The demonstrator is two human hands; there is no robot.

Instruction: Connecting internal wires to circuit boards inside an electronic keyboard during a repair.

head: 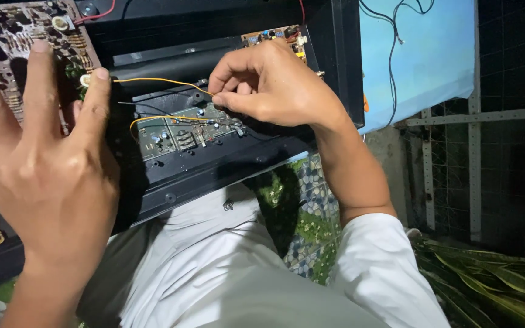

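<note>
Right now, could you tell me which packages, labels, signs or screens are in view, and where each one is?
None show: only bare boards in an open black housing.
Brown circuit board: top left, behind the left hand.
Small orange board: top centre, above the right hand.
Blue sheet: upper right, plain.

The black casing (226,176) looks like matt moulded plastic, smooth with a dull sheen along its ridges. The yellow wire (159,79) has a glossy plastic jacket. The small green board (183,130) carries shiny metal solder points and parts. The large brown circuit board (16,36) looks like dull laminate, rough with components. The white sleeve (384,267) is soft matt cloth. The blue sheet (420,54) appears smooth and flat. The wire-mesh fence (505,121) is dull, weathered metal.
</note>
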